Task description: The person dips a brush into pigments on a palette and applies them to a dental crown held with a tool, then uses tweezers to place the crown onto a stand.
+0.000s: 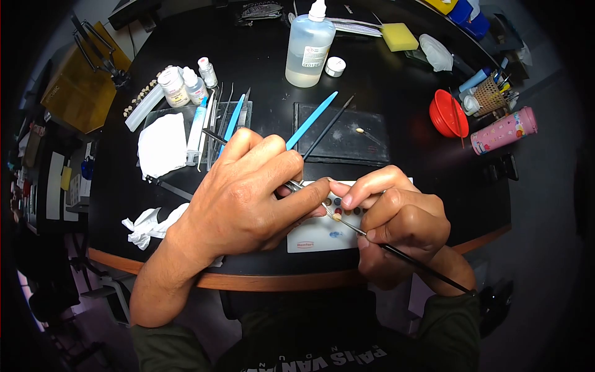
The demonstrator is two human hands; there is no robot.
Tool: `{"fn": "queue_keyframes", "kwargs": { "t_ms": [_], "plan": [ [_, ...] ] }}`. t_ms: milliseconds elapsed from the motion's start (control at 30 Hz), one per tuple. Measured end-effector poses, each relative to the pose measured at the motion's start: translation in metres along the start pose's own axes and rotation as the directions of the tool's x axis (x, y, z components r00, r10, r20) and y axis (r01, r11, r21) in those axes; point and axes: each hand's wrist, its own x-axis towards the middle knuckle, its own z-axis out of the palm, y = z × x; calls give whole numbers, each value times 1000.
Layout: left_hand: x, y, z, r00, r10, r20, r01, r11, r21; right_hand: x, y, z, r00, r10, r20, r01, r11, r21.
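Observation:
My left hand [248, 192] is closed around a slim metal instrument [294, 185], mostly hidden by the fingers; its exact kind does not show. At its tip, just past the left fingertips, is a small cream tooth-shaped piece [336, 217]. In my right hand [403, 217] is a fine brush [421, 266] with a black handle, gripped low near the metal collar. The brush tip meets the tooth piece or lies very close to it. Beneath both hands lies a white mixing palette [322, 240] with coloured dabs and a blue smear, partly covered by the fingers.
Behind the hands lie a dark tray [372, 149], a blue-handled tool [313, 119] and another brush [331, 124]. A large clear bottle [308, 53] stands farther back. Folded tissue [162, 146] and small bottles [173, 87] sit left; a red bowl [447, 115] and pink flask [503, 131] right.

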Motion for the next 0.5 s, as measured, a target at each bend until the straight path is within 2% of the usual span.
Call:
{"fn": "queue_keyframes", "kwargs": {
  "t_ms": [467, 500],
  "plan": [
    [-1, -1, 0, 1000, -11, -1, 11, 998, -58, 0, 3, -1, 998, 40, -51, -35, 995, 89],
    [-1, -1, 1, 1000, -13, -5, 13, 998, -69, 0, 3, -3, 999, 46, -20, -44, 994, 103]
  ]
}}
